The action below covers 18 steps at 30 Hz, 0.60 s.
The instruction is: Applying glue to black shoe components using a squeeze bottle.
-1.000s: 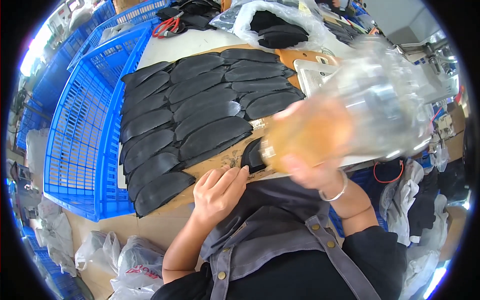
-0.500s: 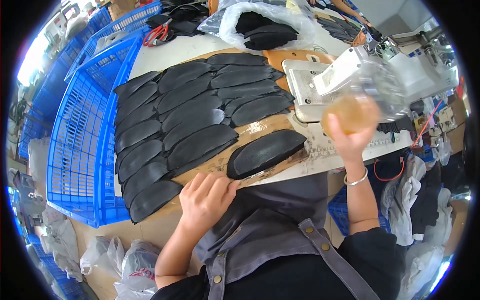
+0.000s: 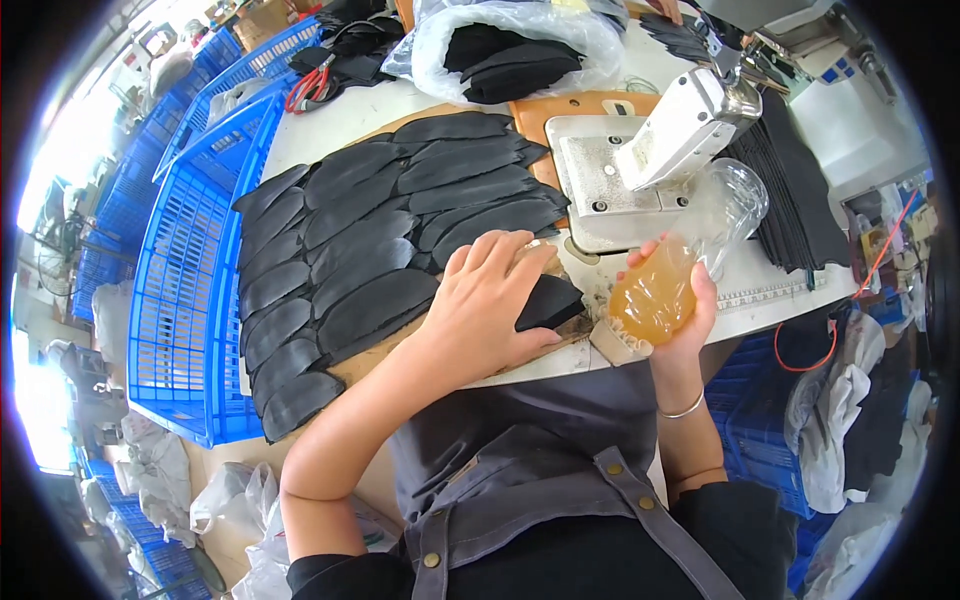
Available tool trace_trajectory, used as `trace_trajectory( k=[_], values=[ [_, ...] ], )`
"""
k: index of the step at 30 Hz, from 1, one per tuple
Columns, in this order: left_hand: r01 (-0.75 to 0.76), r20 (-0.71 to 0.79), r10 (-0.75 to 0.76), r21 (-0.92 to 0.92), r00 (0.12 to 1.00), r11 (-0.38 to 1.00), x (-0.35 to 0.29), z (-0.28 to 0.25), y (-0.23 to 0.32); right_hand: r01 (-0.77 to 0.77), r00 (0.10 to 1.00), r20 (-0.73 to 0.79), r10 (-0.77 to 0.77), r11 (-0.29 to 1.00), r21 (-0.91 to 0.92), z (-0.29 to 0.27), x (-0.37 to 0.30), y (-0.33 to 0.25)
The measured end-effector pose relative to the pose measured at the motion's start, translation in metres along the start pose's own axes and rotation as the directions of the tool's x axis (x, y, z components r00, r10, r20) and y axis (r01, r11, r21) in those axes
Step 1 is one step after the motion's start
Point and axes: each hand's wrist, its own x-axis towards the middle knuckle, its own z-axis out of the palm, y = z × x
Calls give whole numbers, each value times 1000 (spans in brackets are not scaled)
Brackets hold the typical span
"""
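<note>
My right hand (image 3: 680,320) is wrapped round a clear plastic bottle (image 3: 655,292) of amber liquid, tilted with its pale, bristle-like end (image 3: 618,342) down near the table's front edge. That end sits just right of a curved black padded piece (image 3: 550,302). Over this piece lies my left hand (image 3: 490,300), palm down, fingers stretched and thumb spread toward the bottle. Most of the piece is hidden under the hand. To the left, overlapping rows of similar black curved pieces (image 3: 365,225) cover the brown board.
A white sewing machine (image 3: 690,125) stands right of the board. A blue crate (image 3: 180,310) borders the table's left. Behind are red-handled scissors (image 3: 310,85) and an open plastic bag (image 3: 425,75) of black pieces. Black strips (image 3: 795,200) lie at the right. Another person's hand (image 3: 668,10) shows at the top.
My left hand has moved from the board's front edge onto the single black piece. My right hand has brought the bottle down and left, its pale end now beside that piece.
</note>
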Motion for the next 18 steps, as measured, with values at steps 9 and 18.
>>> trace_trajectory(
  k=[9, 18],
  values=[
    [-4, 58, 4, -3, 998, 1000, 8, -4, -9, -26, 997, 66, 25, 1000, 12, -1, 1, -6],
    [-24, 22, 25, -41, 999, 999, 5, -4, -3, -102, 952, 294, 85, 994, 44, 8, -7, -8]
  ],
)
